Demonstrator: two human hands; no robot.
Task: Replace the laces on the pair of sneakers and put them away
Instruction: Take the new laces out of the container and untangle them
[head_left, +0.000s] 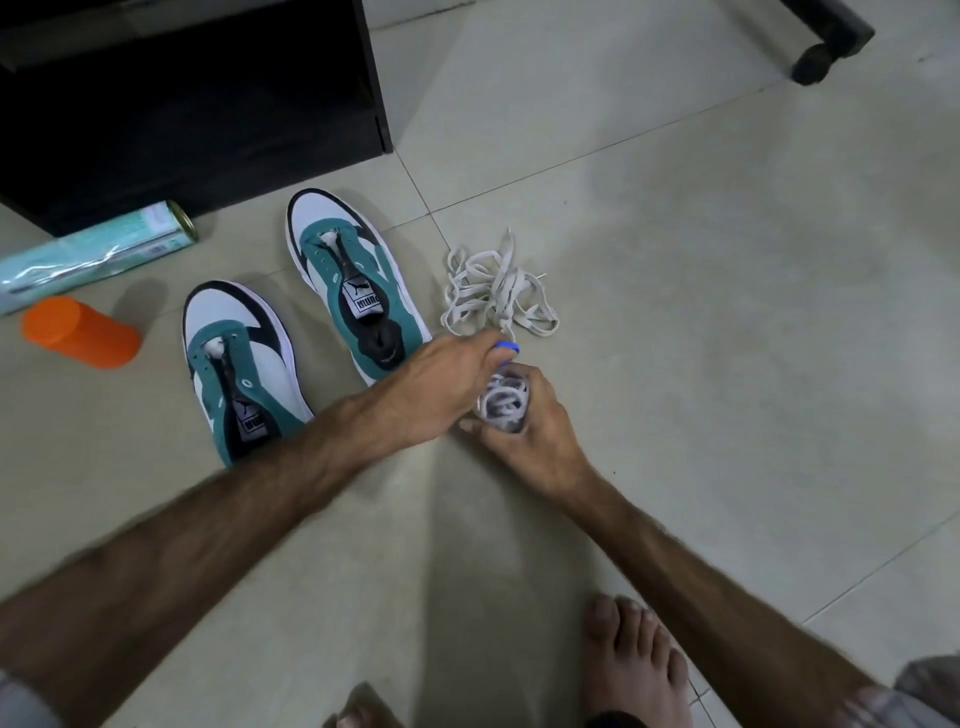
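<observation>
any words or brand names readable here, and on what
"PUMA", upside down in this view, on the tongue label of the far sneaker
"PUMA", upside down and blurred, on the tongue label of the near sneaker
Print on the wrapped teal roll: too blurred to read
Orange container: no text visible

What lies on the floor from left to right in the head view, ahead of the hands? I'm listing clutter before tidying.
Orange container → near sneaker → far sneaker → loose pile of old laces. The foil-wrapped roll overlaps the container's span, so I left it out.
</observation>
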